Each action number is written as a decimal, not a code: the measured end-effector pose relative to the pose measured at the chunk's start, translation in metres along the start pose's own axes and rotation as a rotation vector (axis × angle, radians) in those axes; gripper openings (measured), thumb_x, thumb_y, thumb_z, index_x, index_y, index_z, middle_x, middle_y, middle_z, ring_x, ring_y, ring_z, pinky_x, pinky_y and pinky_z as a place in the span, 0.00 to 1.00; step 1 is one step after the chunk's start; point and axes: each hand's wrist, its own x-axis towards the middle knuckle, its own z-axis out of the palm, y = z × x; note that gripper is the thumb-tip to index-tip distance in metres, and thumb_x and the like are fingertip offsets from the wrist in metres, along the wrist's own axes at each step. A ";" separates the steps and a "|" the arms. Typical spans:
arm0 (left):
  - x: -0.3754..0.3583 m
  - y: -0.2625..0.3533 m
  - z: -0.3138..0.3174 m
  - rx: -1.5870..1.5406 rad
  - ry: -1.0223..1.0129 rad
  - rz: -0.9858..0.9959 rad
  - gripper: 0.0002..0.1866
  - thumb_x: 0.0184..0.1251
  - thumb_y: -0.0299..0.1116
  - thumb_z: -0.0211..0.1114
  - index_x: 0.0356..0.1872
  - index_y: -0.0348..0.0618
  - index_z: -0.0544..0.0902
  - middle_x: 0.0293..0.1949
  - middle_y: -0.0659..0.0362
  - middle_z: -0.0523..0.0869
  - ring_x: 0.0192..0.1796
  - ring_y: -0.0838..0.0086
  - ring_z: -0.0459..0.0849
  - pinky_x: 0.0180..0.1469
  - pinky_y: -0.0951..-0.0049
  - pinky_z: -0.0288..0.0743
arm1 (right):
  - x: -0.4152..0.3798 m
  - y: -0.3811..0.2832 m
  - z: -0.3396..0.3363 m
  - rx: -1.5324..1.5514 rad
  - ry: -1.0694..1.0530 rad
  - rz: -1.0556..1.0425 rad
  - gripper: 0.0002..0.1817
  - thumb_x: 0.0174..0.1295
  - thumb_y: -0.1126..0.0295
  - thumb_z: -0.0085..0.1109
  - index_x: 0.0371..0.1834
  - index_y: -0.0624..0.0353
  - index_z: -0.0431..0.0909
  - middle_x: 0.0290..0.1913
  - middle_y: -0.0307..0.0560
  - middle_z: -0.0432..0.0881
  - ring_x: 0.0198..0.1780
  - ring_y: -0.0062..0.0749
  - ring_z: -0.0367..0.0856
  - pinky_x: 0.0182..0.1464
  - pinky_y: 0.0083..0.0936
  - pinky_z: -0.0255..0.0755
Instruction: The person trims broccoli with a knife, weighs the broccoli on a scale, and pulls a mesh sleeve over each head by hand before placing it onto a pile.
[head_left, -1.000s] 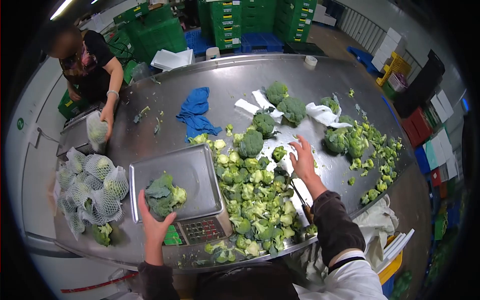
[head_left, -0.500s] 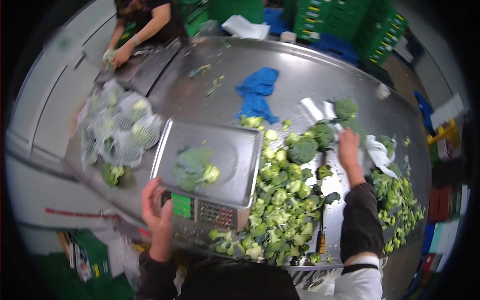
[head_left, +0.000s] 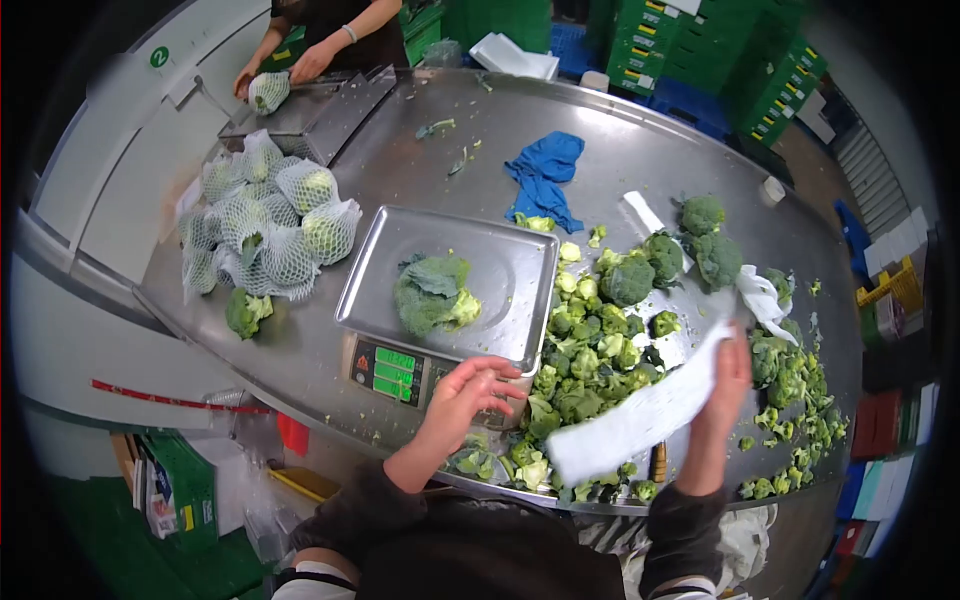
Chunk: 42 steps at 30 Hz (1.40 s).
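My right hand [head_left: 716,405] grips one end of a flat white mesh sleeve [head_left: 632,428], which stretches leftward over the broccoli pieces. My left hand [head_left: 462,408] is empty, fingers apart, by the front right of the weighing scale [head_left: 440,375]. One broccoli head [head_left: 432,294] lies in the scale's metal tray [head_left: 350,312]. Loose broccoli florets and stems [head_left: 590,385] form a pile right of the scale. Whole broccoli heads [head_left: 628,280] sit behind the pile. Another white sleeve [head_left: 642,211] lies near them. A wooden knife handle [head_left: 658,463] shows beneath the held sleeve.
Netted broccoli heads [head_left: 265,225] are heaped on the left, beside a bare head [head_left: 246,313]. A blue cloth [head_left: 545,175] lies behind the scale. White material [head_left: 765,300] and trimmings [head_left: 795,400] are at right. Across the table, a person's hands [head_left: 312,62] hold a netted head [head_left: 268,92].
My right hand has come back toward me from the far broccoli heads, lifting a white sleeve. My left hand has shifted right along the scale's front. The view has shifted slightly.
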 end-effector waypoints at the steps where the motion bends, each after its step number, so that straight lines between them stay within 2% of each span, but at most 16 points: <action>1: 0.003 0.000 -0.001 -0.062 0.018 -0.028 0.18 0.70 0.36 0.51 0.55 0.33 0.69 0.51 0.48 0.76 0.49 0.63 0.80 0.43 0.69 0.78 | -0.010 0.023 0.002 0.124 -0.060 0.201 0.18 0.64 0.65 0.53 0.56 0.59 0.73 0.37 0.36 0.79 0.32 0.16 0.75 0.33 0.14 0.69; 2: 0.006 0.000 -0.003 -0.122 0.040 -0.058 0.20 0.71 0.38 0.51 0.56 0.34 0.68 0.52 0.48 0.75 0.49 0.62 0.80 0.44 0.69 0.77 | -0.027 0.026 0.023 0.127 -0.079 0.311 0.08 0.64 0.60 0.54 0.37 0.51 0.75 0.23 0.29 0.72 0.22 0.13 0.70 0.22 0.13 0.63; 6: 0.017 -0.025 0.010 -0.070 -0.038 -0.058 0.28 0.70 0.42 0.52 0.65 0.39 0.58 0.61 0.48 0.67 0.57 0.62 0.73 0.54 0.64 0.73 | -0.086 0.065 0.071 0.474 -0.128 0.847 0.13 0.60 0.66 0.59 0.44 0.58 0.71 0.24 0.36 0.75 0.17 0.14 0.70 0.15 0.06 0.67; 10: 0.017 -0.044 0.015 -0.061 -0.062 -0.009 0.30 0.69 0.34 0.55 0.69 0.43 0.54 0.66 0.55 0.62 0.59 0.77 0.69 0.55 0.77 0.68 | -0.135 0.097 0.099 0.112 -0.296 0.438 0.17 0.63 0.69 0.52 0.56 0.59 0.74 0.39 0.44 0.80 0.38 0.26 0.79 0.41 0.19 0.72; 11: 0.014 -0.042 0.023 -0.119 0.004 0.101 0.26 0.67 0.31 0.57 0.65 0.40 0.62 0.60 0.58 0.70 0.52 0.81 0.73 0.51 0.79 0.69 | -0.137 0.092 0.095 -0.090 -0.425 -0.068 0.16 0.61 0.70 0.54 0.53 0.59 0.76 0.42 0.47 0.78 0.49 0.30 0.75 0.50 0.22 0.69; 15: 0.003 -0.038 0.025 -0.057 0.173 0.150 0.11 0.65 0.28 0.59 0.46 0.36 0.77 0.39 0.65 0.81 0.42 0.83 0.77 0.47 0.82 0.69 | -0.129 0.084 0.096 -0.312 -0.420 -0.187 0.15 0.59 0.71 0.56 0.50 0.61 0.75 0.43 0.47 0.77 0.47 0.31 0.76 0.50 0.24 0.69; 22: 0.004 -0.004 -0.024 -0.527 0.286 0.105 0.09 0.68 0.35 0.54 0.32 0.41 0.76 0.34 0.60 0.81 0.38 0.73 0.79 0.45 0.67 0.74 | -0.127 0.067 0.106 0.686 -0.086 0.911 0.18 0.66 0.62 0.47 0.52 0.66 0.69 0.42 0.44 0.79 0.43 0.31 0.78 0.47 0.29 0.73; 24: 0.004 0.018 -0.040 -0.583 0.359 0.023 0.13 0.68 0.42 0.54 0.33 0.42 0.76 0.35 0.57 0.82 0.39 0.68 0.81 0.46 0.63 0.75 | -0.147 0.072 0.098 -0.571 -0.952 0.322 0.19 0.64 0.62 0.49 0.52 0.64 0.71 0.47 0.45 0.79 0.46 0.29 0.78 0.51 0.26 0.72; 26: -0.004 0.013 -0.071 -0.645 0.237 -0.108 0.13 0.68 0.41 0.55 0.36 0.42 0.77 0.35 0.56 0.83 0.35 0.69 0.83 0.42 0.66 0.78 | -0.165 0.092 0.102 0.266 -0.900 1.188 0.18 0.65 0.61 0.50 0.51 0.63 0.73 0.47 0.44 0.79 0.46 0.27 0.78 0.50 0.22 0.72; 30: -0.052 -0.011 -0.073 -0.448 -0.020 -0.539 0.18 0.68 0.41 0.54 0.50 0.38 0.76 0.43 0.56 0.84 0.40 0.72 0.83 0.47 0.70 0.78 | -0.126 0.092 0.108 0.501 -0.897 1.046 0.18 0.66 0.61 0.50 0.51 0.65 0.73 0.45 0.44 0.80 0.44 0.28 0.80 0.50 0.27 0.74; 32: -0.056 -0.063 -0.083 0.278 -0.149 -0.016 0.21 0.67 0.42 0.55 0.53 0.37 0.76 0.43 0.59 0.83 0.42 0.77 0.81 0.50 0.74 0.75 | -0.112 0.091 0.118 0.539 -0.855 0.945 0.21 0.66 0.58 0.49 0.51 0.66 0.72 0.43 0.48 0.81 0.44 0.32 0.81 0.50 0.29 0.75; 34: -0.050 -0.015 -0.105 -0.022 -0.210 -0.469 0.18 0.65 0.42 0.59 0.48 0.39 0.79 0.39 0.60 0.84 0.38 0.79 0.81 0.44 0.75 0.75 | -0.110 0.080 0.130 0.272 -0.778 1.079 0.16 0.64 0.65 0.50 0.49 0.64 0.75 0.42 0.48 0.82 0.43 0.29 0.81 0.46 0.25 0.75; 35: -0.038 0.016 -0.097 0.369 0.010 -0.457 0.11 0.63 0.35 0.61 0.42 0.39 0.82 0.34 0.61 0.84 0.32 0.80 0.81 0.35 0.78 0.75 | -0.105 0.071 0.140 0.288 -0.773 1.074 0.16 0.64 0.65 0.50 0.49 0.64 0.75 0.42 0.48 0.82 0.43 0.29 0.81 0.46 0.25 0.75; 37: -0.022 0.026 -0.117 0.364 0.355 -0.261 0.08 0.61 0.28 0.60 0.39 0.38 0.82 0.30 0.63 0.84 0.25 0.84 0.79 0.28 0.82 0.73 | -0.088 0.056 0.158 -0.454 -0.995 0.623 0.14 0.59 0.73 0.50 0.48 0.62 0.77 0.41 0.47 0.82 0.42 0.26 0.81 0.43 0.21 0.73; 40: 0.002 0.049 -0.122 0.652 0.500 0.328 0.11 0.62 0.34 0.60 0.42 0.40 0.80 0.31 0.60 0.84 0.27 0.78 0.80 0.30 0.77 0.74 | -0.075 0.091 0.185 -0.470 -0.670 -0.274 0.19 0.54 0.74 0.51 0.50 0.62 0.76 0.39 0.54 0.81 0.40 0.39 0.80 0.43 0.28 0.72; 42: 0.024 0.046 -0.145 0.694 0.563 0.187 0.13 0.63 0.38 0.58 0.43 0.40 0.79 0.33 0.59 0.84 0.30 0.76 0.80 0.33 0.75 0.75 | -0.064 0.108 0.210 -0.529 -0.581 -0.232 0.19 0.54 0.74 0.51 0.51 0.61 0.75 0.40 0.56 0.79 0.42 0.44 0.79 0.45 0.30 0.71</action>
